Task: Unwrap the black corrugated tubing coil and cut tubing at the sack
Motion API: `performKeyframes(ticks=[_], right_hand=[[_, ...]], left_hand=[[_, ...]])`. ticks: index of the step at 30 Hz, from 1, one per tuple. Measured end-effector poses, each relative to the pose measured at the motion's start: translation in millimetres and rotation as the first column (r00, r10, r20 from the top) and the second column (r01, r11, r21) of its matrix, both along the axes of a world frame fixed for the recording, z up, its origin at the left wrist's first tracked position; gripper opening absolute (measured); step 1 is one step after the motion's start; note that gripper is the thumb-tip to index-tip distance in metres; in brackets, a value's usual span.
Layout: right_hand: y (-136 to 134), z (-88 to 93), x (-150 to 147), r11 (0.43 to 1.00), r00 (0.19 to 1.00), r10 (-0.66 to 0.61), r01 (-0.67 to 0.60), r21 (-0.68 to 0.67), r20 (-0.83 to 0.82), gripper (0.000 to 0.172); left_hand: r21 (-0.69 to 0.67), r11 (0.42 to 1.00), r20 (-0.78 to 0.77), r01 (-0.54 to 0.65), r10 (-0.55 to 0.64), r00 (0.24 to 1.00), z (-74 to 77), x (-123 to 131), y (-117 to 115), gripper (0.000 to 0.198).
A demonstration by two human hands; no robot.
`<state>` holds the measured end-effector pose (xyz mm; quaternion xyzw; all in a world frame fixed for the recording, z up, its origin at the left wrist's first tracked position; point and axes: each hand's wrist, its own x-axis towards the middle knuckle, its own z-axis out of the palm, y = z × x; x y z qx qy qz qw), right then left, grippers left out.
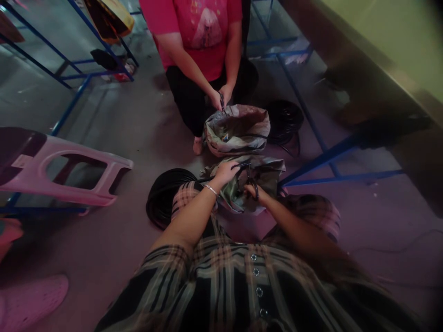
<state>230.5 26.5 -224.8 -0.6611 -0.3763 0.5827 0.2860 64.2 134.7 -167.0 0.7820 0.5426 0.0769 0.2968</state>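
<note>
My left hand (226,171) is closed around a black cable (244,164), whose end sticks out to the right over an open sack (230,196) between my knees. The cable appears to run back to a black coil (164,193) by my left knee. My right hand (252,190) is closed at the sack's mouth, just below the cable end. A dark looped handle, apparently of scissors (256,191), shows at this hand; the blades are hard to make out. The sack's contents are mostly hidden in shadow.
Opposite me a person in a pink shirt (207,50) works with a dark hand tool over another sack (238,147). A second black coil (285,122) lies beside it. Blue metal frames (311,180) stand right and left, with a pink plastic stool (79,184) at left.
</note>
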Motion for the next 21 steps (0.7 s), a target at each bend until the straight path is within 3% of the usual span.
performKeyframes(ticks=[4, 10, 21], right_hand=[[3, -5.5, 3, 1.0, 0.998, 0.02, -0.021, -0.012, -0.06, 0.016], [5, -14.0, 5, 0.998, 1.0, 0.026, -0.027, -0.057, -0.015, 0.018], [3, -11.3, 0, 0.997, 0.998, -0.028, 0.023, -0.078, -0.058, 0.017]], left_hand=[[-0.026, 0.999, -0.007, 0.039, -0.039, 0.999, -3.5, 0, 0, 0.036], [-0.048, 0.996, -0.018, 0.079, -0.08, 0.997, -6.2, -2, 0, 0.036], [-0.085, 0.993, -0.063, 0.079, -0.084, 0.994, -2.7, -3, -2, 0.036]])
